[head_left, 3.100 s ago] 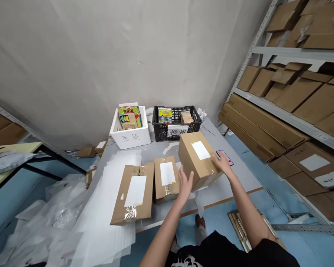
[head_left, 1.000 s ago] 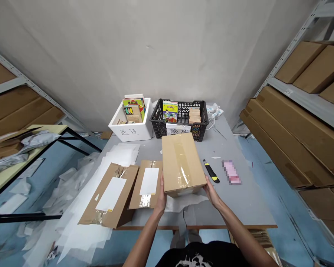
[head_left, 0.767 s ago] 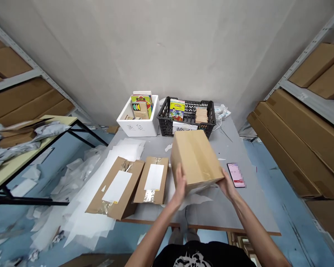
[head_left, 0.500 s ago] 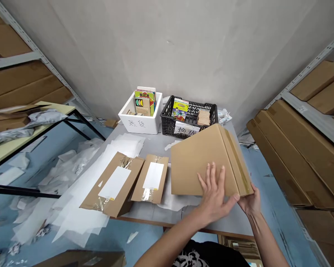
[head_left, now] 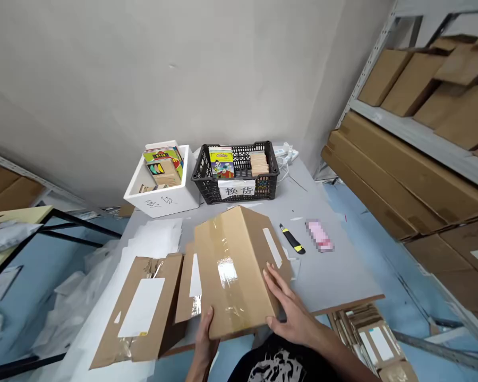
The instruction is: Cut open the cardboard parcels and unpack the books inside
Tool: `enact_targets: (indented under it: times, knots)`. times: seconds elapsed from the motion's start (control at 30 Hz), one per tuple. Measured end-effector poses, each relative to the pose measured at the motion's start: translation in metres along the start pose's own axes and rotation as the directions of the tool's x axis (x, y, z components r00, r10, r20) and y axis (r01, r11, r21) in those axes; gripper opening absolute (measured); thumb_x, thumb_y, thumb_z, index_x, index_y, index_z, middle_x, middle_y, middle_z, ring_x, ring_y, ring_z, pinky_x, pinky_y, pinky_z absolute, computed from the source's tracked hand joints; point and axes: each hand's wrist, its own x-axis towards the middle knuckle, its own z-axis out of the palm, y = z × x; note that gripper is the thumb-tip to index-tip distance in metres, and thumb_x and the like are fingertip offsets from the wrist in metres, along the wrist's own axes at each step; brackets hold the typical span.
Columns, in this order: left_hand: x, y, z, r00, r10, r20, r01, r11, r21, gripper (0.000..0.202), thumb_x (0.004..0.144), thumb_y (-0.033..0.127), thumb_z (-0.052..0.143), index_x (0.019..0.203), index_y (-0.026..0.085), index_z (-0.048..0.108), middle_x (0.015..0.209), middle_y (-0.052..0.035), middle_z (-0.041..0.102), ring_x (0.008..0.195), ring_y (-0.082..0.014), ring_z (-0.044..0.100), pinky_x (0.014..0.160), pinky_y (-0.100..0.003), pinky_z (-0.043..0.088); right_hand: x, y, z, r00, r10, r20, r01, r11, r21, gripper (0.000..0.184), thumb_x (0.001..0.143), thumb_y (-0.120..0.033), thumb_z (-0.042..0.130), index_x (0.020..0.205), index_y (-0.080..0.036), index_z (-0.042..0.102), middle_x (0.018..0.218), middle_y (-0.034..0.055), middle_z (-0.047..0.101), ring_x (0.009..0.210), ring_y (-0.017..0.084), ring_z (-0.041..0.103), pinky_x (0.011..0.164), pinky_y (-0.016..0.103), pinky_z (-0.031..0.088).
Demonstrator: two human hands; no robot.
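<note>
A taped cardboard box [head_left: 239, 289] is held tilted over the front of the table, with clear tape down the face toward me and a white label on its right side. At its lower left corner my left hand [head_left: 205, 338] grips the edge, thumb in front. My right hand [head_left: 287, 303] clasps the right side near the bottom, fingers on the panel below the label. Partly hidden behind the held box is a smaller labelled carton [head_left: 186, 292]. Further left lies another labelled carton [head_left: 143, 297] with clear tape.
A white foam box [head_left: 163, 199] and a black crate [head_left: 235, 193], both with books, stand at the back. A yellow-and-black utility knife [head_left: 292, 240] and a blurred pink item [head_left: 319, 235] lie right. Carton-filled shelves [head_left: 418, 138] stand right; white sheets [head_left: 155, 239] lie left.
The box has been turned and brought in front of me; its taped face now shows. My left hand has moved from its broad face to the lower left corner. The view has swung right.
</note>
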Motion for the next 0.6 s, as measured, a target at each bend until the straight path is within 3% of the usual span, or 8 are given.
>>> enact_targets:
  times: [0.13,0.23,0.3,0.4,0.5,0.6]
  knots:
    - [-0.008,-0.004,-0.014,0.992,-0.072,-0.106,0.073,0.997,0.002,0.074,0.049,0.060,0.073,0.114,0.025,0.063,0.107,-0.0058,0.071,0.126,-0.0359,0.048,0.105,-0.051,0.042,-0.016,-0.004,0.014,0.998,0.029,0.057,-0.030,0.999,0.013,0.096,0.070,-0.025,0.063,0.149,-0.037,0.009,0.158,-0.0042,-0.006,0.144,0.031,-0.003,0.113,0.056,0.016]
    - [-0.016,0.002,-0.029,0.993,-0.064,-0.100,0.068,0.997,0.038,0.078,0.048,0.060,0.075,0.119,0.030,0.059,0.123,-0.0035,0.064,0.137,-0.0327,0.033,0.112,-0.047,0.032,-0.032,-0.004,0.010,0.993,0.009,0.121,-0.018,0.997,0.076,0.088,0.074,-0.030,0.063,0.149,-0.037,0.018,0.159,-0.0030,0.000,0.145,0.031,0.001,0.113,0.054,0.016]
    - [-0.024,0.006,-0.043,0.999,-0.037,-0.033,0.040,0.996,0.082,0.080,0.049,0.060,0.077,0.122,0.033,0.057,0.134,-0.0015,0.057,0.141,-0.0307,0.023,0.115,-0.045,0.025,-0.037,0.002,0.000,0.989,0.016,0.146,-0.037,0.990,0.139,0.072,0.080,-0.038,0.059,0.146,-0.036,0.030,0.157,0.0006,0.019,0.144,0.031,0.015,0.113,0.052,0.021]
    - [-0.034,0.013,-0.057,0.976,-0.009,0.216,-0.034,0.980,0.195,0.071,0.061,0.050,0.077,0.126,0.033,0.054,0.144,-0.0021,0.045,0.143,-0.0293,0.019,0.116,-0.044,0.020,-0.025,0.022,-0.016,0.984,0.178,-0.032,-0.166,0.960,0.227,0.055,0.088,-0.050,0.045,0.141,-0.034,0.041,0.149,0.0044,0.038,0.140,0.027,0.028,0.113,0.050,0.024]
    - [-0.028,0.021,-0.055,0.886,-0.071,0.458,-0.037,0.974,0.222,0.073,0.066,0.038,0.077,0.133,0.034,0.047,0.153,-0.0022,0.030,0.142,-0.0313,0.021,0.114,-0.048,0.022,-0.001,0.043,-0.013,0.935,0.289,-0.205,-0.227,0.933,0.281,0.062,0.091,-0.057,0.034,0.148,-0.033,0.026,0.156,0.0021,0.023,0.144,0.024,0.015,0.116,0.050,0.015]
    - [-0.012,0.032,-0.044,0.873,-0.189,0.450,0.133,0.979,0.153,0.087,0.067,0.048,0.075,0.142,0.034,0.034,0.155,-0.0038,0.025,0.142,-0.0326,0.021,0.113,-0.051,0.023,0.008,0.051,0.014,0.970,0.215,-0.117,-0.185,0.957,0.225,0.069,0.089,-0.061,0.036,0.150,-0.036,0.014,0.159,-0.0025,0.005,0.146,0.023,0.002,0.116,0.050,0.007]
